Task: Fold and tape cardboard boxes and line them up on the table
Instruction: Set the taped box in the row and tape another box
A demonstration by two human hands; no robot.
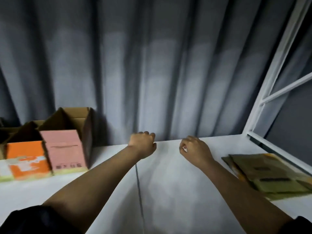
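Two hands, left (143, 143) and right (194, 149), fingers curled, holding nothing

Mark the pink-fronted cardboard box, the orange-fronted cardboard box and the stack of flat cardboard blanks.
pink-fronted cardboard box (65, 149), head view, front panel.
orange-fronted cardboard box (27, 152), head view, front panel.
stack of flat cardboard blanks (268, 173), head view, top sheet.
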